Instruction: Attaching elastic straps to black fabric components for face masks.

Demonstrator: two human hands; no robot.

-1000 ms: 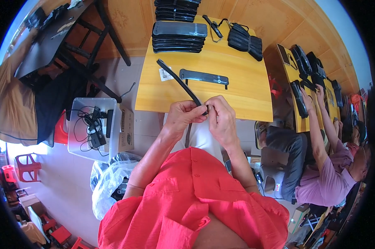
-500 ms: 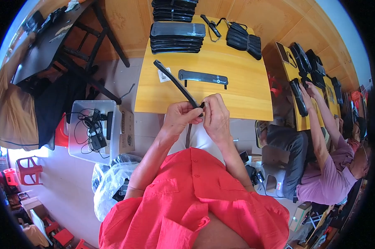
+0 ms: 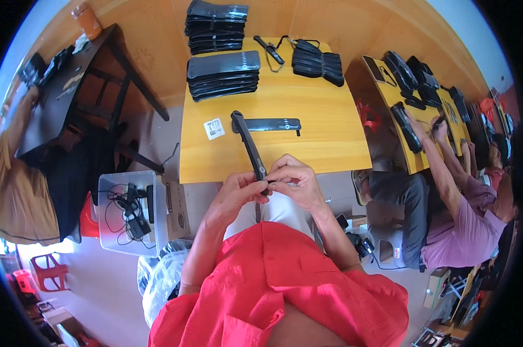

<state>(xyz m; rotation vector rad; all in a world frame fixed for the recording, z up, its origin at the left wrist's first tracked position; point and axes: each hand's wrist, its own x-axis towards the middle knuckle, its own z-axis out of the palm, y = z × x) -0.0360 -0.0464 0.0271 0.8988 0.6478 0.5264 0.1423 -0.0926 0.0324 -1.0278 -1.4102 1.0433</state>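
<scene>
While both hands meet at the near table edge, they grip the near end of a long black strip (image 3: 251, 146). The left hand (image 3: 238, 194) comes in from seven o'clock, its fingers curled together around the strip's lower end. The right hand (image 3: 293, 179) comes in from five o'clock, fingertips pressed together and pinching the same end from the other side. The two hands touch or nearly touch there, and what the fingertips do to the strip is too small to tell.

The strip's long axis runs from the fingers away toward eleven o'clock, out over the yellow table (image 3: 325, 127). Its far end lies beside a second black strip (image 3: 270, 124), which lies flat across the table, pointing from nine to three o'clock. Both hands are on the held end, so neither is clearly nearer; the free far end is closer to the left hand's side.

A small white label (image 3: 214, 128) lies on the table at about ten o'clock from the hands. Stacks of black strips (image 3: 222, 74) sit at the table's far side, at twelve o'clock, with a darker bundle (image 3: 316, 61) toward one o'clock. A clear bin (image 3: 114, 231) of cables stands on the floor at nine o'clock. Another person (image 3: 446, 220) works at a second table (image 3: 417, 150) at three o'clock.
</scene>
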